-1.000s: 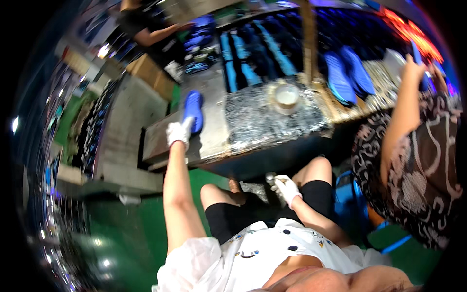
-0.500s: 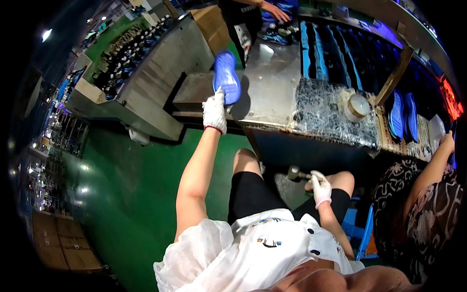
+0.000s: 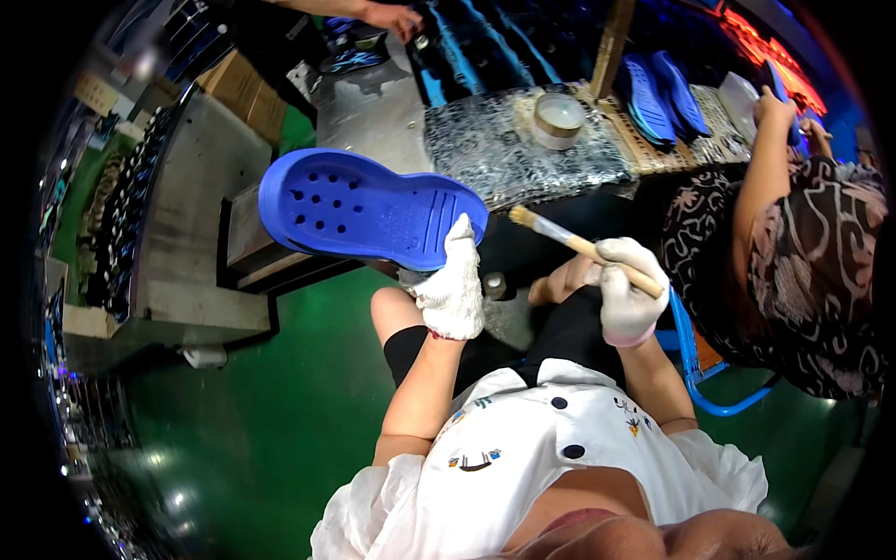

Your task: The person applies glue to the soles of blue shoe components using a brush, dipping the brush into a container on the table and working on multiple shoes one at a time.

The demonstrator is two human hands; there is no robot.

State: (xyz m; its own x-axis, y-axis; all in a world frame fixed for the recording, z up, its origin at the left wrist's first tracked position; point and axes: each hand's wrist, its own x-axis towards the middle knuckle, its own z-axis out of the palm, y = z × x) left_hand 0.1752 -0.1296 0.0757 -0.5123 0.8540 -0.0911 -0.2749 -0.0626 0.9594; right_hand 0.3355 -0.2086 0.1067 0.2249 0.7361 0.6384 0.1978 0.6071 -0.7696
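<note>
My left hand (image 3: 453, 289), in a white knit glove, is closed on the narrow end of a blue shoe sole (image 3: 350, 201). The sole lies tilted across my view, with several dark holes at its wide end and grooves near my thumb. My right hand (image 3: 627, 289), gloved in white, grips the wooden handle of a brush (image 3: 579, 245). Its bristles point up and left, just right of the sole and apart from it. Beyond the brush, a round tub (image 3: 558, 121) stands on the plastic-wrapped part of the bench (image 3: 504, 154).
Blue soles (image 3: 653, 98) stand at the bench's right. On the right a person in a patterned garment (image 3: 775, 299) holds a blue piece; another person's hand (image 3: 392, 19) reaches over the far bench. A metal-sided cart (image 3: 187, 205) is at left, a blue-framed chair (image 3: 695, 364) at right.
My left hand has brought the sole nearer and turned it sideways. My right hand has risen, and the brush is now lifted close to the sole. My view has turned rightward.
</note>
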